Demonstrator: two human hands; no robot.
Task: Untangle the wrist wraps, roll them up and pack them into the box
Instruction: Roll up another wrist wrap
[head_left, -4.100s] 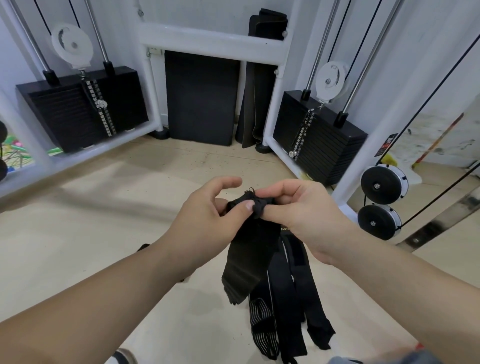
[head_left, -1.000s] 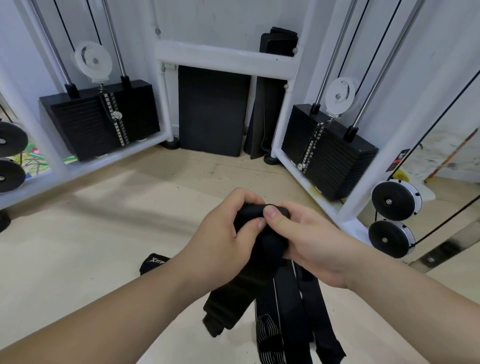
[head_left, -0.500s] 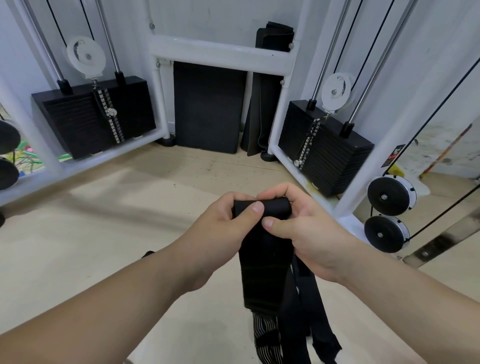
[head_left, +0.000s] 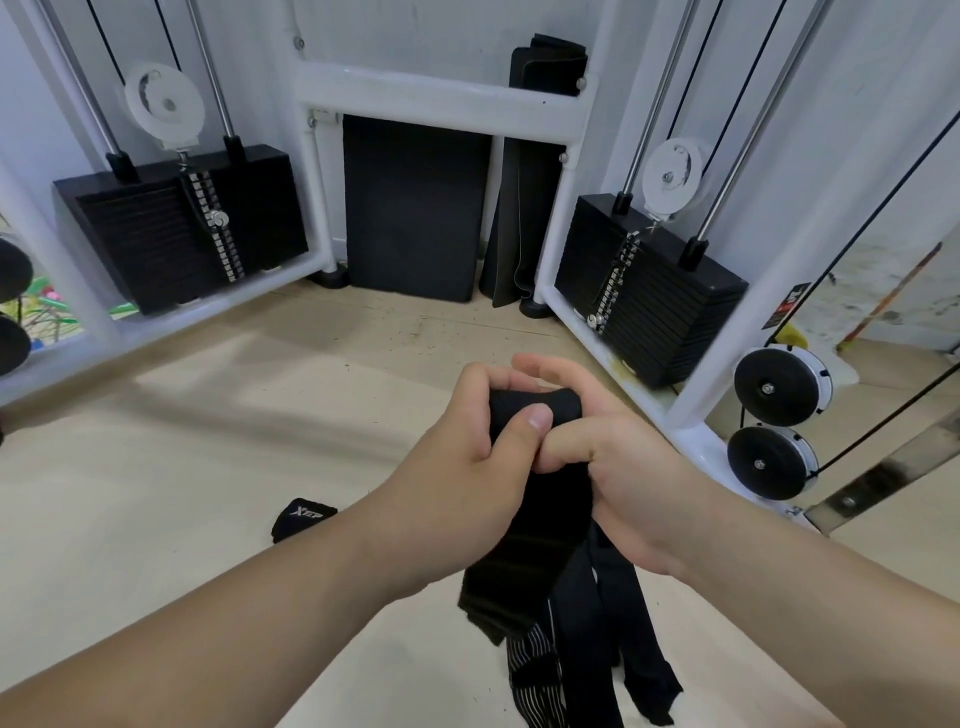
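A black wrist wrap (head_left: 530, 551) hangs from both my hands, and its top end is wound into a short roll (head_left: 535, 408). My left hand (head_left: 467, 467) grips the roll from the left, thumb pressed on its front. My right hand (head_left: 613, 457) grips it from the right, fingers curled over the top. More black wraps, one with white stripes (head_left: 535, 670), dangle below in a tangle. The box is not in view.
A small black item with white lettering (head_left: 304, 518) lies on the beige floor to the left. White cable-machine frames with black weight stacks (head_left: 182, 234) (head_left: 649, 301) stand left and right. Black mats (head_left: 415, 208) lean against the back wall.
The roll at the top of the wrap has grown thicker and the hanging flat part has shortened. Both hands have kept their grip on it.
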